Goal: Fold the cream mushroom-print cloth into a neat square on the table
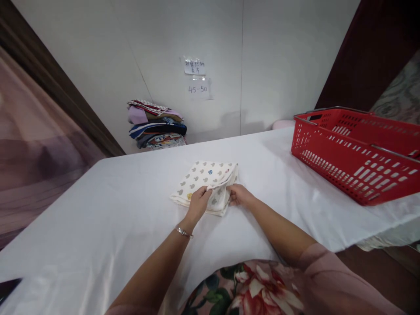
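A cream cloth (205, 173) printed with small grey shapes and a few coloured ones lies folded in layers on the white-covered table (131, 210). My left hand (198, 200) pinches its near edge between thumb and fingers, lifting a fold there. At the cloth's right side, my right hand (240, 194) is closed on the raised corner, with some fingertips hidden among the layers. The corner between both hands is bent up off the layers beneath.
A red plastic basket (328, 168) with metal handles stands at the table's right. Folded textiles (157, 127) are stacked beyond the far edge, against a pale wall (278, 57) with paper signs (198, 89). Curtains (39, 148) hang at the left.
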Tool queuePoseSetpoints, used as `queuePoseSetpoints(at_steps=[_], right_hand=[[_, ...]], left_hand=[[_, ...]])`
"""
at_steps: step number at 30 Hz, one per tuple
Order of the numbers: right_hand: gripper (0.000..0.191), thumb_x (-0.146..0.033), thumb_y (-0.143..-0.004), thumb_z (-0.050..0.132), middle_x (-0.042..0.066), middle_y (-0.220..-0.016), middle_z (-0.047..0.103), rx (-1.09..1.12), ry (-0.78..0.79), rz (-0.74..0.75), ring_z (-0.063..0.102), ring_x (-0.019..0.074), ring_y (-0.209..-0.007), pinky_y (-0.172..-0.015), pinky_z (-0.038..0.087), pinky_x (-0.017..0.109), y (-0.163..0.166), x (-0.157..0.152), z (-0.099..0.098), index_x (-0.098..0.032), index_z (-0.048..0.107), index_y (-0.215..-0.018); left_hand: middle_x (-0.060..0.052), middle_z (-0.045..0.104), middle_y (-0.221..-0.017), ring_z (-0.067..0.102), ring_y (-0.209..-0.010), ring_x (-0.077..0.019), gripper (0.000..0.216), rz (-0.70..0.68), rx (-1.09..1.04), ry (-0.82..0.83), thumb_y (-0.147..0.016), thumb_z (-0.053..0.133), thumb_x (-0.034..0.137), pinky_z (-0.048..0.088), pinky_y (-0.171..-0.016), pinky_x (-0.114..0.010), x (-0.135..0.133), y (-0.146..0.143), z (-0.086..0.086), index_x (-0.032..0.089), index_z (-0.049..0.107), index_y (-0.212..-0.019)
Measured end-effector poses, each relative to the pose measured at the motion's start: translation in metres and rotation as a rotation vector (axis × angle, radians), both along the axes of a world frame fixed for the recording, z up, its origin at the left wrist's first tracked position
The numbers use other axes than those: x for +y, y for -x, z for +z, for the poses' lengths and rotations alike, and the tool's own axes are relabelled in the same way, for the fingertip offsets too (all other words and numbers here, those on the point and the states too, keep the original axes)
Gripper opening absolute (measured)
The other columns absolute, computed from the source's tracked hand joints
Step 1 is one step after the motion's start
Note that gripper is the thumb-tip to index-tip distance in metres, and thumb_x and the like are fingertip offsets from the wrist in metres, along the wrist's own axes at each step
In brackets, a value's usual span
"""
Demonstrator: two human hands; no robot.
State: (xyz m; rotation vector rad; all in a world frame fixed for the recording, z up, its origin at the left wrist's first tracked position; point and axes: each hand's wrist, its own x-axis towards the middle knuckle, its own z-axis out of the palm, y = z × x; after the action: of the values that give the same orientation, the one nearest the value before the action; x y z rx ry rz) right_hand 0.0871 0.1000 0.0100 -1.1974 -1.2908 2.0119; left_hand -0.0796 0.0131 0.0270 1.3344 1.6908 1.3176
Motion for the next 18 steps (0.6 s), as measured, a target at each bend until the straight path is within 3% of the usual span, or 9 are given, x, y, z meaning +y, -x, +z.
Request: queuePoseSetpoints(at_steps=[4, 10, 18], right_hand=[[0.035, -0.049, -0.078, 0.058, 0.005, -0.078, 0.066, 0.001, -0.011, -0.013, 0.060, 0.0128, -0.054, -0.040, 0.046, 0.021, 0.002, -0.003, 0.004, -0.018, 0.057, -0.095], [0.029, -0.023, -0.068, 0.069, 0.000, -0.066, 0.062, -0.017, -0.029, -0.101, 0.056, 0.0109, -0.048, -0.038, 0.044, 0.019, 0.008, -0.004, -0.001, -0.018, 0.052, -0.091], [0.013, -0.015, -0.070, 0.056, -0.003, -0.055, 0.057, 0.043, -0.010, -0.140, 0.049, 0.0083, -0.041, -0.035, 0.040, 0.017, 0.010, -0.010, -0.002, -0.017, 0.050, -0.081]], left_hand=[[0.005, 0.046, -0.061, 0.043, -0.062, -0.0111, 0.022, -0.004, -0.007, -0.004, -0.078, 0.051, 0.038, 0.033, -0.059, -0.022, 0.001, -0.001, 0.000, 0.018, 0.058, -0.074], [0.004, 0.049, -0.061, 0.046, -0.063, -0.0120, 0.022, -0.012, 0.087, -0.012, -0.079, 0.048, 0.037, 0.035, -0.059, -0.022, -0.002, -0.003, 0.006, 0.018, 0.057, -0.072], [-0.005, 0.064, -0.091, 0.057, -0.087, -0.0191, 0.021, -0.291, 0.624, -0.171, -0.081, 0.047, 0.027, 0.043, -0.083, -0.033, -0.017, -0.001, 0.007, 0.020, 0.061, -0.096]])
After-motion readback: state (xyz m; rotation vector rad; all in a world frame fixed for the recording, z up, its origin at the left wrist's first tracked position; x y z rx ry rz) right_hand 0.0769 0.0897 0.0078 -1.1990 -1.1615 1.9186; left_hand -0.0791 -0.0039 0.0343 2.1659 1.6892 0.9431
